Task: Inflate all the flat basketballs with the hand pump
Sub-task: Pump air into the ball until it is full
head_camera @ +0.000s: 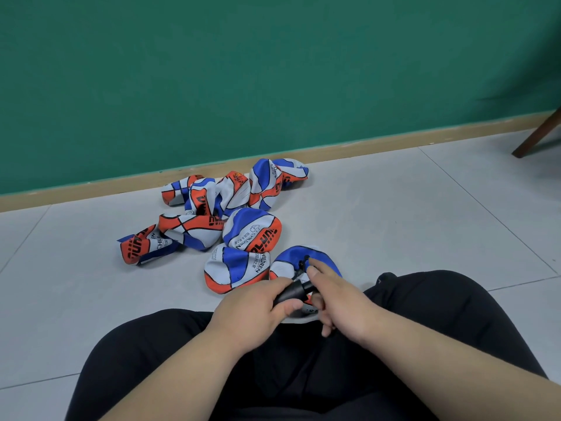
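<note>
The green wall (273,71) fills the upper half of the view, and under it the grey tiled floor (425,214) runs to a wooden skirting (364,147). The person sits on the floor with the legs in black trousers (151,360) spread to both sides. In front of the knees, between the person and the wall, lies the pile (212,214) of flat basketballs. They are blue, orange and white with black lines and black letters, all without air, folded and crumpled, some lying one over another. One more flat ball (291,258) lies apart from the pile, just at the trousers, with a blue panel turned up; it is collapsed like a bowl. The left hand (249,311) grips the black pump (296,291): its fingers are curled round the body and the thumb lies on top. The right hand (337,296) is at the front end of the pump, with the forefinger stretched forward onto the blue panel and the other fingers curled under. I cannot tell if this hand pinches anything. A thin black hose (301,264) goes from the pump to the blue panel, beside the forefinger. At the far right a dark chair leg (537,135) stands on the floor.
</note>
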